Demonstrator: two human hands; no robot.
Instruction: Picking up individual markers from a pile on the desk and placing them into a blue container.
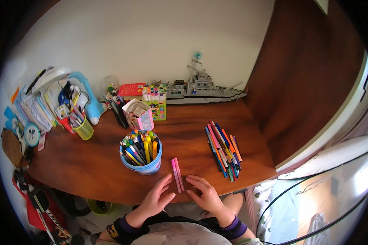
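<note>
Two pink markers lie side by side near the front edge of the wooden desk. My left hand is just left of them, fingers apart and holding nothing. On their other side my right hand hovers, also without anything in it, its thumb apart from the fingers. Beyond my left hand stands a light blue bucket packed with pens, pencils and markers. To the right, a loose pile of pens and colored pencils points away from me.
Behind the bucket are a pink box and a green box of markers. A grey toy-brick warship stands along the wall. At left are a yellow mesh pen cup, a blue desk lamp, books and a round clock.
</note>
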